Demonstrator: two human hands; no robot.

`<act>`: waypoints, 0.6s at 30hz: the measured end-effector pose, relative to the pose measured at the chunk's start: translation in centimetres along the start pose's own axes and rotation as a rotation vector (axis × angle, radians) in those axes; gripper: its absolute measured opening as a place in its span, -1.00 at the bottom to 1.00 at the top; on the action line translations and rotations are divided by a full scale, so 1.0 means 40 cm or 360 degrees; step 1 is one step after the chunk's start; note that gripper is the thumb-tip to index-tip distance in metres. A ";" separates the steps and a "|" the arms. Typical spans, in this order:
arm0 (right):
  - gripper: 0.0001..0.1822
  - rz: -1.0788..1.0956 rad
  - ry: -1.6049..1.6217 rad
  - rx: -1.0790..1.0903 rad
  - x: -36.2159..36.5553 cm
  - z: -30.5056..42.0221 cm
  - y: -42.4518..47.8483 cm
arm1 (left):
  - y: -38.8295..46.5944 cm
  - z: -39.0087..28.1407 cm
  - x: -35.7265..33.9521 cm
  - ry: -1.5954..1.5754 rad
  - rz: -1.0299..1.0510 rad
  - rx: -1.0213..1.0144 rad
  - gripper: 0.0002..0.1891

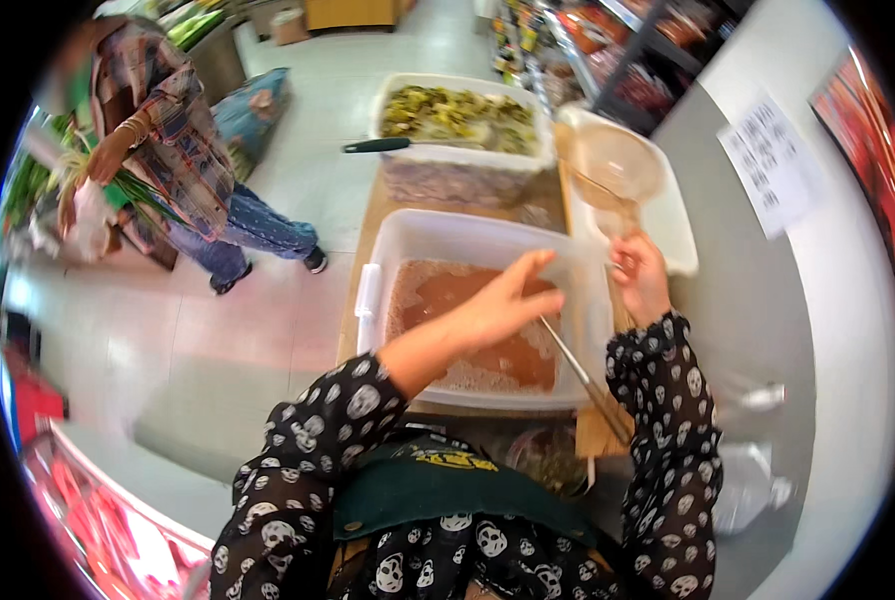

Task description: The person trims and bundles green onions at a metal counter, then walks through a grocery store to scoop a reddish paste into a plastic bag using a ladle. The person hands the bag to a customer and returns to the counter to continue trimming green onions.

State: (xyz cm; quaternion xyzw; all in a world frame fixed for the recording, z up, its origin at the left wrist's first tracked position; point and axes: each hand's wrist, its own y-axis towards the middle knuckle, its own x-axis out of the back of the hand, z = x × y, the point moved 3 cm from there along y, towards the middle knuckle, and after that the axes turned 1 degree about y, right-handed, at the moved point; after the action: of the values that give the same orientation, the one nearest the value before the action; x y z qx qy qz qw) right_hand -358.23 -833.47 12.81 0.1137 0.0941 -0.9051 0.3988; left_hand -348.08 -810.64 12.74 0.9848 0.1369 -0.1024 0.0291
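My left hand (496, 307) is held over a translucent plastic tub (477, 225), its fingers apart and nothing in them. Reddish-brown liquid with foam at its edges (447, 296) lies in the tub. A long metal utensil handle (586, 382) slants out over the tub's near right rim; its other end is hidden. To the right of the tub, the fingers of my right hand (639, 277) are closed at the handle end of a round mesh strainer (616, 165). The strainer rests over a white plastic basin (676, 232).
Behind the tub stands a second tub (462, 180) of green pickled vegetables, a dark green handle (376, 145) across its rim. At left a person (162, 127) holds green onions. Packed shelves (612, 60) stand back right; a wall (725, 315) runs along the right.
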 end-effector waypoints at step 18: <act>-0.67 -0.0993 -0.0542 0.0516 0.244 -0.043 0.146 | -1.369 -0.011 0.327 -0.0179 -0.2491 0.0321 -0.26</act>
State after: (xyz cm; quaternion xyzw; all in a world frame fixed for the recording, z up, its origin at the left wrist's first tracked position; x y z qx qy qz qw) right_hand -360.06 -843.75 7.96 -0.0108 -0.0876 -0.9919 0.0912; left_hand -350.76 -754.53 8.84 0.5935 0.7783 -0.1548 -0.1340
